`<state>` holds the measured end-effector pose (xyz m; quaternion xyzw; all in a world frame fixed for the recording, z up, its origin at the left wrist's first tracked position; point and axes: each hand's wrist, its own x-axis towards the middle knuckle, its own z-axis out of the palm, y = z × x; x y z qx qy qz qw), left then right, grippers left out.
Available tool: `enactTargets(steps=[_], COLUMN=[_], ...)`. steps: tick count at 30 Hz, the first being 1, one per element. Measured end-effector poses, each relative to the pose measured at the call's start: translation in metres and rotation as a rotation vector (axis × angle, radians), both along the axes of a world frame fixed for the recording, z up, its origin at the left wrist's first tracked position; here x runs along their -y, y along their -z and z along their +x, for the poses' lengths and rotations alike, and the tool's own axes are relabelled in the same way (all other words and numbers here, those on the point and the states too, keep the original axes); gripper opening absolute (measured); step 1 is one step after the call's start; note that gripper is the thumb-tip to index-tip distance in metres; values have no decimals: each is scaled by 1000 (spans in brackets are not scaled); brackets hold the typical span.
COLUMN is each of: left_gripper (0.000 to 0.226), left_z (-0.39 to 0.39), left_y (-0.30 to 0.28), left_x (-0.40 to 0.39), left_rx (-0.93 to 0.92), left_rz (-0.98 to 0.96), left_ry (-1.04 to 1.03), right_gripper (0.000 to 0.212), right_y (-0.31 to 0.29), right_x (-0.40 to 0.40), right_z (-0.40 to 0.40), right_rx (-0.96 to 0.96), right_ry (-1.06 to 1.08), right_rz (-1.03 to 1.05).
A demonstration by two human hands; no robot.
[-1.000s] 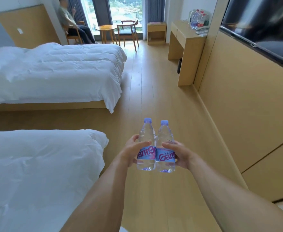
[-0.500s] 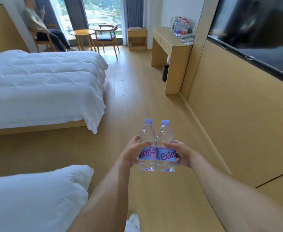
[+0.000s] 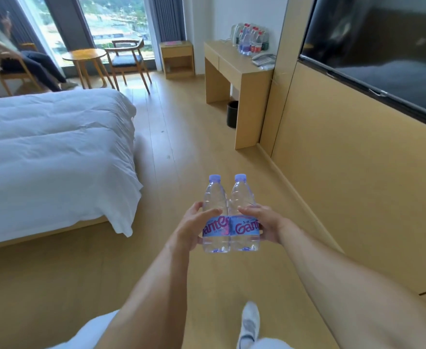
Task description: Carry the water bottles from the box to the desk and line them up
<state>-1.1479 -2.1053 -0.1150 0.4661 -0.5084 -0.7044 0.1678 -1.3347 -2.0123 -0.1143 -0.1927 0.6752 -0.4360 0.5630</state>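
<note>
Left hand (image 3: 191,227) grip is curled round one clear purple-capped plastic water bottle (image 3: 215,215); right hand (image 3: 266,224) grip is curled round its touching twin bottle (image 3: 244,215). Both are upright, well apart from the light wooden bench (image 3: 234,64).

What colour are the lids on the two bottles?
Light purple caps, clearest in the head view.

Premises: hotel guest room.
White-made bed (image 3: 53,147), wall-mounted television (image 3: 383,54), built-in desk (image 3: 234,69) carrying telephone (image 3: 263,58), window seating with round table (image 3: 84,55).
</note>
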Motion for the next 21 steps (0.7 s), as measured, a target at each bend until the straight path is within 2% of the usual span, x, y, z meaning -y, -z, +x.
enactTargets(steps=[7,14,21], left_gripper=[40,48,49], left_z=[-15,-47,-73], left_y=[9,10,4], left_x=[105,227,318], left_rx=[17,43,24], left_rz=[-20,-13,-6], left_ry=[-78,-214,-278], right_gripper=[53,38,40], right_y=[19,21,16], right_x=[122,264,370], right_z=[-26,-69,-101], right_rx=[46,98,99], right_ry=[-94,-249,-355], right_rz=[-25,-41,-33])
